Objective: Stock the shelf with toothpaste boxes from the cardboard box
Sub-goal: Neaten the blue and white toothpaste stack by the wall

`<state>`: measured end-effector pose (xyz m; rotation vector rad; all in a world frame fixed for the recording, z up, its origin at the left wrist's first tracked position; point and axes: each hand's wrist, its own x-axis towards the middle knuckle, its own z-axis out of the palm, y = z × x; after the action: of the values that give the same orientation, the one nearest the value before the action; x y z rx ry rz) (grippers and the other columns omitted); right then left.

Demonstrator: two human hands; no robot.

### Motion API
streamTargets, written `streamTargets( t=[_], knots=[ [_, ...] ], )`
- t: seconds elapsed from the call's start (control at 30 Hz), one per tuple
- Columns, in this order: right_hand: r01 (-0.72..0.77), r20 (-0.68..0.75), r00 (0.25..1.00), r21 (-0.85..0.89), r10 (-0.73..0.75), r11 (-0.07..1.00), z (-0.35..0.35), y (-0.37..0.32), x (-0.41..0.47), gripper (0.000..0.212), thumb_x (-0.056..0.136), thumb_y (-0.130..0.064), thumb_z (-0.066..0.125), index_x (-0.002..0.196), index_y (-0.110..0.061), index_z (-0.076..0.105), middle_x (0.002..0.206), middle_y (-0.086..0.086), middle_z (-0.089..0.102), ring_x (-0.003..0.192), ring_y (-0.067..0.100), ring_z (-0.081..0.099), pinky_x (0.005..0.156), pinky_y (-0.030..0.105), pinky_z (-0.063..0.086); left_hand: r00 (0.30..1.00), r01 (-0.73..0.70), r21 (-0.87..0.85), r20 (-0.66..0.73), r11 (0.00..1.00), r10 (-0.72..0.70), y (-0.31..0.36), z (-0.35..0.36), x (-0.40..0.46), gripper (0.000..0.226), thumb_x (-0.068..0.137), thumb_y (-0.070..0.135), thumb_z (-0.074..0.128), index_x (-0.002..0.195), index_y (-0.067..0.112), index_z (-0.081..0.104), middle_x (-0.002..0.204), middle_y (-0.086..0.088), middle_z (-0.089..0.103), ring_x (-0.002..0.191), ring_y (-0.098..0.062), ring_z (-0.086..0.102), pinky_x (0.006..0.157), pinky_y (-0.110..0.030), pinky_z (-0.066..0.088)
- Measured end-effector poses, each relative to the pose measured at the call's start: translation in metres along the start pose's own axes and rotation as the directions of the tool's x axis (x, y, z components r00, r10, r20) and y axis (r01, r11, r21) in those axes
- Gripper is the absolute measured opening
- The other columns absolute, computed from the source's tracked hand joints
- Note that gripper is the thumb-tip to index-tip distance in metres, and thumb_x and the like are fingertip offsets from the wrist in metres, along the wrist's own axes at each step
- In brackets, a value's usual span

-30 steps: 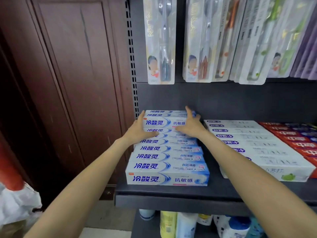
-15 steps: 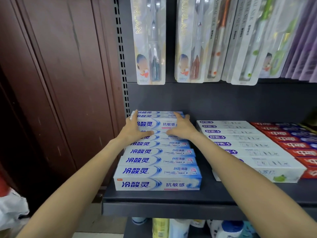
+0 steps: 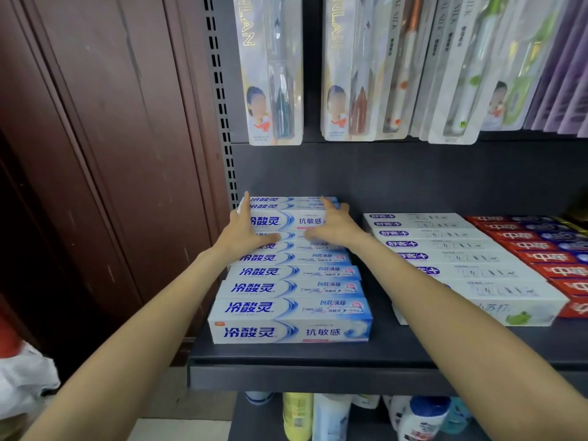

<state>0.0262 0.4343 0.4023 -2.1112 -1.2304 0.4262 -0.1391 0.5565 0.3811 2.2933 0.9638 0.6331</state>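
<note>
A row of white-and-blue toothpaste boxes (image 3: 291,308) lies on the dark shelf (image 3: 318,356), running from the front edge to the back. At the back, more of the same boxes form a raised stack (image 3: 297,219). My left hand (image 3: 244,233) presses on the stack's left end, fingers straight and pointing up, thumb stretched along its lower edge. My right hand (image 3: 334,225) rests on the stack's right part, fingers straight over the top. The cardboard box is out of view.
White toothpaste boxes (image 3: 461,265) and red ones (image 3: 553,259) fill the shelf to the right. Toothbrush packs (image 3: 273,74) hang above. Bottles (image 3: 321,418) stand on the shelf below. A brown wooden panel (image 3: 111,154) is on the left, with a white bag (image 3: 22,386) low down.
Both hands stay on the back stack with barely any shift. The head camera has drifted, so the shelf sits slightly more to the left in view.
</note>
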Motion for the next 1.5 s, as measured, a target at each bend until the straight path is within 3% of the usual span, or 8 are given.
streamTargets(
  t=[0.27,0.47,0.6,0.73,1.0,1.17,1.37,1.5],
  knots=[
    [0.098,-0.141,0.986,0.081,-0.086,0.992,-0.014,0.018,-0.074,0.053,0.097,-0.027,0.046,0.145,-0.011,0.028,0.147,0.010,0.034,0.137,0.024,0.031,0.104,0.030,0.028,0.989,0.132,-0.233,-0.032,0.963,-0.144,0.008,-0.024,-0.064,0.067,0.097,0.046,0.039,0.151,0.017,0.013,0.157,0.001,0.018,0.143,-0.018,0.021,0.109,-0.029,0.020],
    [0.035,0.031,0.999,0.037,-0.036,0.999,0.018,0.025,-0.091,0.071,0.094,-0.047,0.044,0.151,-0.018,0.013,0.156,0.008,0.016,0.143,0.021,0.019,0.109,0.031,0.024,0.983,0.160,-0.313,0.132,0.936,-0.124,0.019,-0.019,-0.119,0.059,0.097,0.040,0.041,0.149,0.027,0.017,0.139,0.019,0.033,0.118,-0.003,0.047,0.089,-0.014,0.040],
    [0.039,0.029,0.999,0.080,-0.042,0.996,0.023,0.020,-0.092,0.075,0.093,-0.044,0.050,0.152,-0.019,0.011,0.155,0.005,0.016,0.139,0.021,0.028,0.103,0.026,0.027,0.983,0.137,-0.305,0.158,0.942,-0.092,0.027,-0.015,-0.126,0.068,0.094,0.028,0.053,0.149,0.026,0.012,0.155,0.011,0.014,0.143,-0.011,0.013,0.111,-0.027,0.019],
    [0.049,0.030,0.998,0.052,-0.051,0.997,0.021,0.018,-0.096,0.071,0.091,-0.039,0.054,0.150,-0.019,0.018,0.152,0.004,0.022,0.133,0.020,0.036,0.093,0.022,0.028,0.977,0.176,-0.323,0.175,0.930,-0.124,0.026,-0.017,-0.126,0.072,0.092,0.022,0.057,0.149,0.025,0.013,0.140,0.020,0.022,0.107,-0.002,0.052,0.075,-0.007,0.047],
    [0.092,0.045,0.995,-0.025,-0.091,0.995,0.018,0.012,-0.105,0.058,0.094,-0.039,0.049,0.145,-0.019,0.029,0.149,0.005,0.022,0.132,0.021,0.036,0.092,0.020,0.028,0.979,0.153,-0.299,0.175,0.942,-0.104,0.034,-0.016,-0.129,0.060,0.094,0.014,0.053,0.146,0.018,0.024,0.094,0.024,0.044,0.069,0.009,0.055,0.052,-0.005,0.045],
    [0.207,0.037,0.978,-0.065,-0.205,0.976,0.010,0.011,-0.122,0.066,0.091,-0.049,0.051,0.147,-0.027,0.025,0.159,0.006,-0.002,0.145,0.023,-0.016,0.118,0.044,0.002,0.995,0.047,-0.045,0.095,0.998,-0.043,0.025,-0.023,-0.131,0.076,0.089,0.039,0.058,0.150,0.021,0.016,0.154,0.003,0.025,0.142,-0.019,0.022,0.114,-0.036,0.024],
    [0.405,0.168,0.913,-0.258,-0.372,0.877,-0.002,0.033,-0.167,0.077,0.079,-0.049,0.067,0.145,-0.037,0.028,0.159,-0.002,-0.004,0.146,0.016,0.005,0.115,0.034,0.016,0.931,-0.355,0.305,0.204,0.884,0.304,0.012,-0.033,-0.160,0.089,0.066,0.076,0.059,0.143,0.038,0.033,0.153,0.009,0.026,0.142,-0.009,0.019,0.114,-0.031,0.018],
    [0.383,0.114,0.924,-0.272,-0.365,0.883,0.008,0.040,-0.168,0.066,0.084,-0.043,0.065,0.142,-0.036,0.034,0.159,0.001,0.008,0.144,0.020,0.018,0.113,0.034,0.021,0.914,-0.384,0.329,0.267,0.863,0.305,-0.003,-0.025,-0.156,0.072,0.081,0.053,0.062,0.144,0.033,0.032,0.154,0.010,0.024,0.142,-0.002,0.018,0.116,-0.023,0.016]
  ],
)
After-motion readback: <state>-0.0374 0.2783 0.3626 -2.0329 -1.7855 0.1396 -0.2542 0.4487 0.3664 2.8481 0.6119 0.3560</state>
